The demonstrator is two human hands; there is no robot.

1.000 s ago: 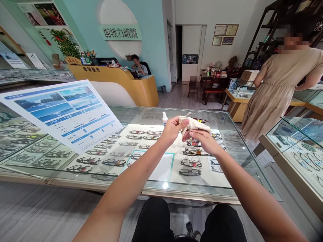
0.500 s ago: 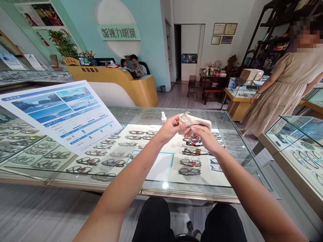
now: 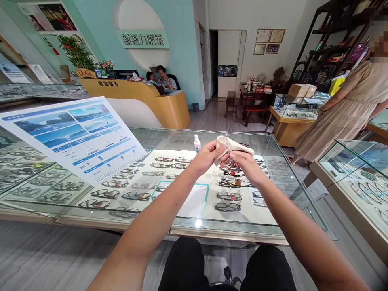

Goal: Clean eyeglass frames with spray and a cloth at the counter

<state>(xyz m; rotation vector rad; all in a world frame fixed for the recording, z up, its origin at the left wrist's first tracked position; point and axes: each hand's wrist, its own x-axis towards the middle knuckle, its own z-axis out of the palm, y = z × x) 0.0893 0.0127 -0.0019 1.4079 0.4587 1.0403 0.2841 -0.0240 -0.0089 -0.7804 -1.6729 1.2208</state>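
Just above the middle of the frame, the two bare hands meet over a long glass display counter (image 3: 230,232). The left hand (image 3: 207,155) pinches a beige cleaning cloth (image 3: 235,147) between thumb and curled fingers, clenched on its left end. The right hand (image 3: 246,163) comes in from the lower right and closes its fingertips on the underside of the same cloth, so both hands grasp it, touching each other. A pair of clear-lensed spectacles (image 3: 225,137) is bundled inside the cloth. Only a thin lens edge shows at the top, and how the frame lies inside the folds cannot be told.

Just left of the left hand, a small white spray bottle with a blue label (image 3: 197,143) stands upright on the counter glass. Under the glass, rows of dark-framed display glasses (image 3: 136,196) lie on a pale lining, with a teal-edged white mat (image 3: 194,202) among them. In the left half of the frame, a tilted white laminated chart with blue landscape photos (image 3: 72,135) rests on the counter.

In the upper left, two seated people (image 3: 157,76) are behind a curved yellow reception desk (image 3: 151,99). At the right edge, a person in a long beige dress (image 3: 339,117) stands beside a second glass case (image 3: 357,173). The wearer's dark-trousered knees (image 3: 188,262) fill the bottom centre.
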